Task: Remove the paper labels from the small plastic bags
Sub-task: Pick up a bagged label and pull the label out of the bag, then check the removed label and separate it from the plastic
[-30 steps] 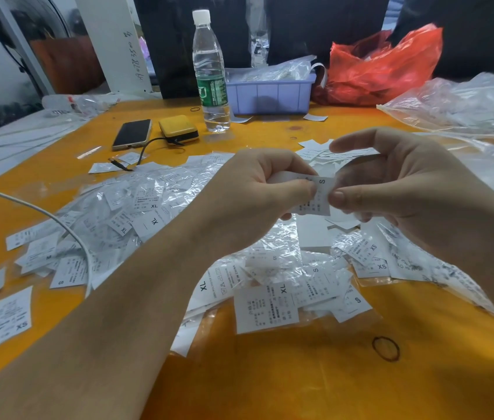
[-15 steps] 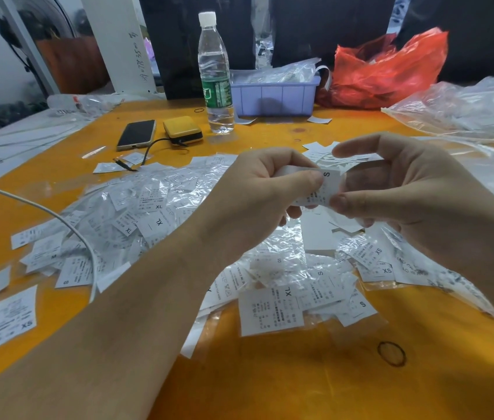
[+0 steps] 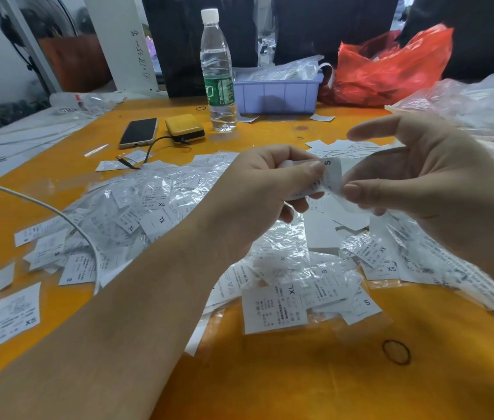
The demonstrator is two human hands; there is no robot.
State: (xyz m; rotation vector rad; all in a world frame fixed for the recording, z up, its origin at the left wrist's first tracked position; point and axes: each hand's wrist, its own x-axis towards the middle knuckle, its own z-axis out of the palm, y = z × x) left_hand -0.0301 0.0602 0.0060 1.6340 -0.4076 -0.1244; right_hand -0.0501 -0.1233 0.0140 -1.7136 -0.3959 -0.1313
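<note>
Above the orange table, my left hand pinches a small white paper label marked S between thumb and fingers. My right hand pinches the thin clear plastic bag at the label's right edge with thumb and middle fingers, while its index finger points straight out to the left. Under both hands lies a heap of small clear bags with size labels inside. Another heap spreads to the left.
At the back stand a water bottle, a lilac bin, a red plastic bag and a pile of clear plastic. A phone, a yellow power bank and a white cable lie left. A rubber band sits front right.
My right hand's index finger has lifted and straightened. The label now sticks further out from the bag between my hands, and the hands have drifted slightly apart.
</note>
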